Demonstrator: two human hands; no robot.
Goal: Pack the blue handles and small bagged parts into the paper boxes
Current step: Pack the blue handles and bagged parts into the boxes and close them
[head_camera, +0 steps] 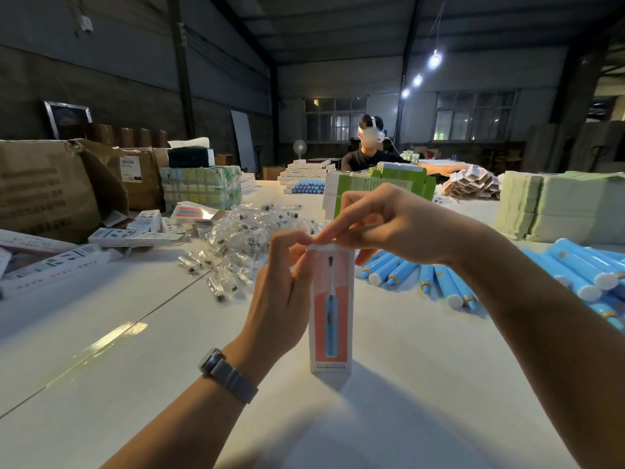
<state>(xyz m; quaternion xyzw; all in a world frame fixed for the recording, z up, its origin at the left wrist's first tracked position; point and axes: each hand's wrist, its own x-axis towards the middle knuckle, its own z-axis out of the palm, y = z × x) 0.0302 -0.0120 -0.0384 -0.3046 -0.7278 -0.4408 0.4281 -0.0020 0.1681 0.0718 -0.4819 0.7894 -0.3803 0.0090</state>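
Note:
A tall white paper box printed with a blue handle on a pink panel stands upright on the white table. My left hand grips its upper left side, thumb and forefinger pinching the top flap. My right hand reaches over from the right and pinches the same top edge. Blue handles lie in a heap behind the box to the right, with more blue handles at the far right. A pile of small bagged parts lies behind my left hand.
Flat and closed paper boxes are scattered at the left, in front of brown cartons. Green-white box stacks stand at the right. A second person sits across the table behind stacked boxes.

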